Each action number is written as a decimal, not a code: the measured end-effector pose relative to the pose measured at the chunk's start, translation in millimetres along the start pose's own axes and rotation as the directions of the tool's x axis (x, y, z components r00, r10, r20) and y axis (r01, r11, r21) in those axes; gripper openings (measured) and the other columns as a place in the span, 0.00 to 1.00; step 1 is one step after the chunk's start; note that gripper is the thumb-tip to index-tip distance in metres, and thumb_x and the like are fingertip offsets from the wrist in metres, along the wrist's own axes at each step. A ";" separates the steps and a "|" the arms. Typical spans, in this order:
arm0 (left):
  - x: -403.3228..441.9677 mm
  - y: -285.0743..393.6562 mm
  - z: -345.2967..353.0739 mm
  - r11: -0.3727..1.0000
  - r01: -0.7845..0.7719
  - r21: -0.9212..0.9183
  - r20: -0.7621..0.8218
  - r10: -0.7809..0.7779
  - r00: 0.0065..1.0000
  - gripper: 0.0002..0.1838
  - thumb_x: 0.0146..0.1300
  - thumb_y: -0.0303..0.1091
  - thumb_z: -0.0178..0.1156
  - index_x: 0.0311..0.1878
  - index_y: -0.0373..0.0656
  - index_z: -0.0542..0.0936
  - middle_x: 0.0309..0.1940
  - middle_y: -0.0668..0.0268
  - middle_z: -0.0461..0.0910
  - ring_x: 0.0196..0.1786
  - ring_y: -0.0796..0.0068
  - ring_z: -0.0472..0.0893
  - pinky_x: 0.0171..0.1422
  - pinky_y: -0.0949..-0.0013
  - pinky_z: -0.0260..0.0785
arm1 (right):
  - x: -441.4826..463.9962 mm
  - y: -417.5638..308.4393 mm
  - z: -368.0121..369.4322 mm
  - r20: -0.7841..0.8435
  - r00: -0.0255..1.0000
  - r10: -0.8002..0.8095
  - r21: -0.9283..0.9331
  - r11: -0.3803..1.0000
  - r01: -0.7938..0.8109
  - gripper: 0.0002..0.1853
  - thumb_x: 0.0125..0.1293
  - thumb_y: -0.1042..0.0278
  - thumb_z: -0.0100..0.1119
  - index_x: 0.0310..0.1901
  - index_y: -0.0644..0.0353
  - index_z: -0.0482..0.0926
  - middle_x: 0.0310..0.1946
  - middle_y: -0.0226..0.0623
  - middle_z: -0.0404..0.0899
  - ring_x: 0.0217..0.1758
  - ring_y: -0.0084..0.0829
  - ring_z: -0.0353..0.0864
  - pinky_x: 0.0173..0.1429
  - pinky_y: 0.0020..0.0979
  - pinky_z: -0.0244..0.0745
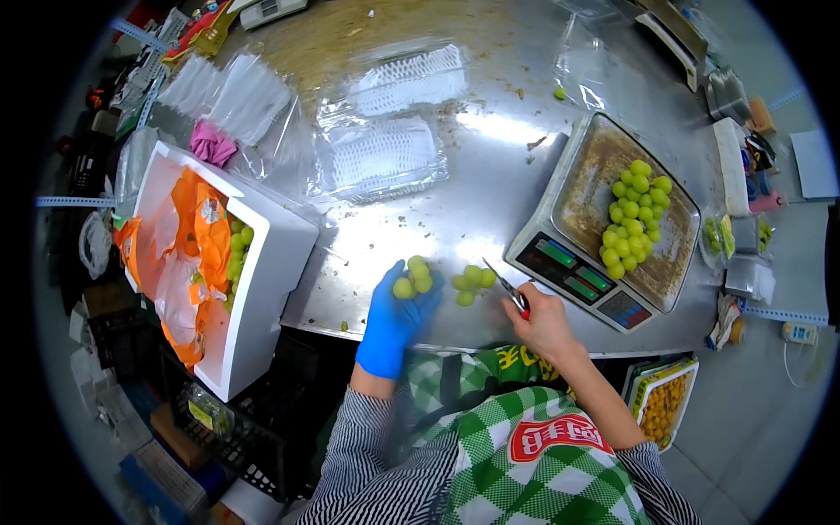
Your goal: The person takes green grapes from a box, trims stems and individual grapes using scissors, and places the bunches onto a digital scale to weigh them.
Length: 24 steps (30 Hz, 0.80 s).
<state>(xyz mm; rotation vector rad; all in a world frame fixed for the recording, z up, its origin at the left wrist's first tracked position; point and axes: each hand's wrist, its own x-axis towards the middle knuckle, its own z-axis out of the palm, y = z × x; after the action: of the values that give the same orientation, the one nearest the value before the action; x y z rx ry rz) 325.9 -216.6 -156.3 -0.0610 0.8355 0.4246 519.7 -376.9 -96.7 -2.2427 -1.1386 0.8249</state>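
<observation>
My left hand (pixel 398 317), in a blue glove, holds a small cluster of green grapes (pixel 421 283) by its fingers. My right hand (pixel 541 320) is bare and closed round a pair of scissors (pixel 516 297) with red on the handles; the blades point up and left. Between the hands, a few loose green grapes (pixel 472 276) lie on the metal table, close to the scissor tips. A larger bunch of green grapes (pixel 632 219) rests on the pan of the digital scale (pixel 595 157), to the right of my right hand.
At left stands a white foam box (pixel 262 289) with orange wrapping and more grapes inside. Clear plastic trays (pixel 385 156) with white netting lie further back, beside stacked white netting (pixel 245 98) and a pink cloth (pixel 212 143). A crate of small orange-yellow fruit (pixel 667 401) sits below the table edge.
</observation>
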 end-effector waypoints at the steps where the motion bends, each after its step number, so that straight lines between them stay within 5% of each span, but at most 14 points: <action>1: 2.4 7.4 -0.1 0.999 -0.033 -0.001 -0.041 0.033 0.999 0.25 0.69 0.45 0.54 0.57 0.32 0.73 0.52 0.52 0.79 0.56 0.55 0.80 0.61 0.52 0.76 | -1.0 0.7 1.6 0.017 1.000 -0.011 0.006 1.000 0.010 0.13 0.64 0.62 0.62 0.35 0.66 0.75 0.22 0.51 0.78 0.27 0.55 0.80 0.32 0.46 0.73; 5: 8.5 30.2 -2.0 0.947 -0.286 0.143 -0.045 0.295 0.954 0.27 0.68 0.45 0.52 0.60 0.30 0.70 0.53 0.45 0.76 0.57 0.48 0.79 0.64 0.49 0.74 | -8.8 -1.3 9.0 0.098 0.995 -0.005 0.016 1.000 0.004 0.13 0.63 0.64 0.63 0.37 0.66 0.74 0.25 0.53 0.79 0.29 0.56 0.79 0.34 0.48 0.73; 15: 15.8 61.3 -13.9 0.955 -0.237 0.180 -0.143 0.264 0.954 0.41 0.69 0.60 0.50 0.65 0.26 0.63 0.57 0.38 0.70 0.59 0.39 0.75 0.64 0.36 0.70 | -12.9 7.9 18.2 0.159 0.987 -0.035 -0.030 0.999 0.040 0.14 0.62 0.64 0.63 0.39 0.66 0.73 0.29 0.53 0.79 0.33 0.55 0.80 0.40 0.49 0.75; 24: 5.1 55.0 -13.2 0.820 -0.267 0.506 -0.134 0.381 0.915 0.40 0.71 0.62 0.46 0.64 0.28 0.65 0.55 0.38 0.72 0.56 0.44 0.78 0.57 0.45 0.78 | -20.3 5.1 14.9 0.192 0.980 -0.047 -0.032 0.998 0.054 0.14 0.62 0.64 0.63 0.39 0.66 0.73 0.30 0.53 0.79 0.35 0.55 0.80 0.41 0.48 0.75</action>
<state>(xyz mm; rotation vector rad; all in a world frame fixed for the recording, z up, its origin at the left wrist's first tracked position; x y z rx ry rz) 298.2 -167.4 -162.8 0.5143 1.1697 0.5284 502.5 -394.3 -104.5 -2.1913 -1.3027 1.0236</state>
